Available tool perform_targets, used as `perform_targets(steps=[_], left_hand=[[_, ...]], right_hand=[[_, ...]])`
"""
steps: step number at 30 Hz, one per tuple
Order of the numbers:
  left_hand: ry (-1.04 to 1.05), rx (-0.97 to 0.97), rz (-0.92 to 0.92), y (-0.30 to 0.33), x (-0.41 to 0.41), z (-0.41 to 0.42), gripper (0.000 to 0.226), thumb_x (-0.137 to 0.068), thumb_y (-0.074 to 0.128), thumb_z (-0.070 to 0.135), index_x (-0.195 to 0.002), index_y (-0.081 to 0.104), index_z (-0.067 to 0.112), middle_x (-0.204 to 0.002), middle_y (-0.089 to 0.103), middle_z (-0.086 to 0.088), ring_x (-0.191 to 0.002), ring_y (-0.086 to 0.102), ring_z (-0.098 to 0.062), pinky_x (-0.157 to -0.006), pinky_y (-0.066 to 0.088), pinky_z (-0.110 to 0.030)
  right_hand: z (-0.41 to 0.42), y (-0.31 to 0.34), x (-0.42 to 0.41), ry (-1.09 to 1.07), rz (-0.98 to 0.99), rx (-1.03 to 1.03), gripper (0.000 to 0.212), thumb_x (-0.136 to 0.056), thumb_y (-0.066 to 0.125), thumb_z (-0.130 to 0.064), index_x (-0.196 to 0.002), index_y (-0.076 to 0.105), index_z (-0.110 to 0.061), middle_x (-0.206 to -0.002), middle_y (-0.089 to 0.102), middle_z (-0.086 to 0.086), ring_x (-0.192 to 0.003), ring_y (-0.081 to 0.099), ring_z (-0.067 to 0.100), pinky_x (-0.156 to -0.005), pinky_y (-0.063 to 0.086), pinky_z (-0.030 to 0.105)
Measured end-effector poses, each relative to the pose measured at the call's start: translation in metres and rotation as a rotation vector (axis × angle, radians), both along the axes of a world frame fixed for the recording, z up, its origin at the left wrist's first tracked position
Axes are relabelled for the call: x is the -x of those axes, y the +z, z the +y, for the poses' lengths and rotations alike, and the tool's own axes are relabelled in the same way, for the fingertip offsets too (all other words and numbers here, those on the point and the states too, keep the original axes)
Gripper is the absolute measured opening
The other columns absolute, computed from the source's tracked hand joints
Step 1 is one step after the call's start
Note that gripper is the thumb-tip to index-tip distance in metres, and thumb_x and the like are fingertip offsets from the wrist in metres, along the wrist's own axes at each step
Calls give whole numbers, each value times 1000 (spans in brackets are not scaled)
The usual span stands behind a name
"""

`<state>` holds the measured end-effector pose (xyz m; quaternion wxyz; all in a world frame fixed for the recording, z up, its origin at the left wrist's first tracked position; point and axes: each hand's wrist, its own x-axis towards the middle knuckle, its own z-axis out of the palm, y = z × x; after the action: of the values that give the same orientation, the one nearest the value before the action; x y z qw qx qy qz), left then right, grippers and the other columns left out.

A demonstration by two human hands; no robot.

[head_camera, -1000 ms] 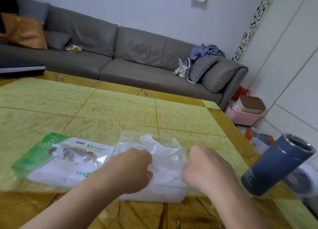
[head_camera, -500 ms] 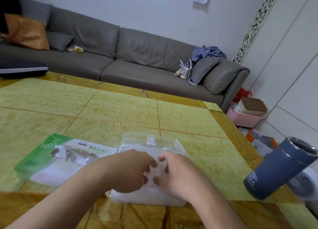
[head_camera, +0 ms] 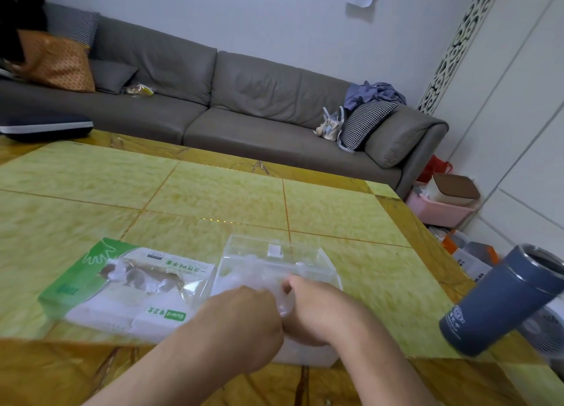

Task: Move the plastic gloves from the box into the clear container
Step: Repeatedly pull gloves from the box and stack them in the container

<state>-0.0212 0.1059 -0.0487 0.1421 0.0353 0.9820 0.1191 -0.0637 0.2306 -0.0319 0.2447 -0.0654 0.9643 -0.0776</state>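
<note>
A clear plastic container [head_camera: 276,257] stands on the table near its front edge, with thin plastic gloves [head_camera: 262,283] lying inside. Left of it lies the flat green-and-white glove box [head_camera: 100,286], its torn top opening showing more gloves. My left hand [head_camera: 241,323] and my right hand [head_camera: 317,311] are side by side over the container's near half, fingers curled down into the gloves. The fingertips are hidden, and a fold of glove plastic shows between the two hands.
A dark blue tumbler [head_camera: 500,302] stands at the table's right edge. The yellow-green tiled table [head_camera: 213,198] stretches away behind the container. A grey sofa [head_camera: 244,100] with cushions runs along the wall; a pink bin [head_camera: 439,207] and a fan [head_camera: 549,329] sit on the floor at right.
My hands came together from the container's sides to its middle. The glove that stuck up above the rim has gone down inside the container.
</note>
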Motion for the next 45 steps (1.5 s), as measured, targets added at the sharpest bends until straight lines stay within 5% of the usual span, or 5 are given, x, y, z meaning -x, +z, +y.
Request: perform_targets(steps=[10,14,18,23,45], left_hand=[[128,-32,-19,-6,10,6,31,-99,43,20,-128,50,9,-122,62,-7,-102,63,-27,-73,40,-31],[45,97,125,13,-3,9,20,-99,46,16,-118,51,20,-92,48,3,-106,64,-23,-71,36,-29],[7,15,242,19,-5,13,15,-94,45,11,-95,37,25,-80,35,8,-75,46,-18,-57,29,-29],[131,-93,223,-9,13,-3,10,-101,45,25,-95,38,22,-86,44,5,-74,48,-19,-62,35,-30],[-7,70,-309,2,50,4,31,-100,58,23,-123,60,3,-76,48,-1,-62,50,-16,-59,42,-26]], right_hand=[[-3,5,2,16,-72,-39,58,-96,54,-32,-152,38,-27,-134,62,2,-108,62,23,-85,52,35],[-6,6,2,-9,-121,-28,58,-94,52,-28,-150,38,-24,-130,64,5,-98,61,26,-83,52,38],[-7,-3,8,-14,-167,14,54,-89,45,-13,-143,45,-12,-97,62,8,-75,48,25,-67,42,36],[-5,0,2,-26,-100,-29,66,-91,46,-15,-155,34,-27,-136,60,6,-108,65,26,-78,49,36],[-3,-5,7,-34,-111,58,55,-91,63,-31,-142,41,-28,-132,54,7,-105,64,26,-81,51,37]])
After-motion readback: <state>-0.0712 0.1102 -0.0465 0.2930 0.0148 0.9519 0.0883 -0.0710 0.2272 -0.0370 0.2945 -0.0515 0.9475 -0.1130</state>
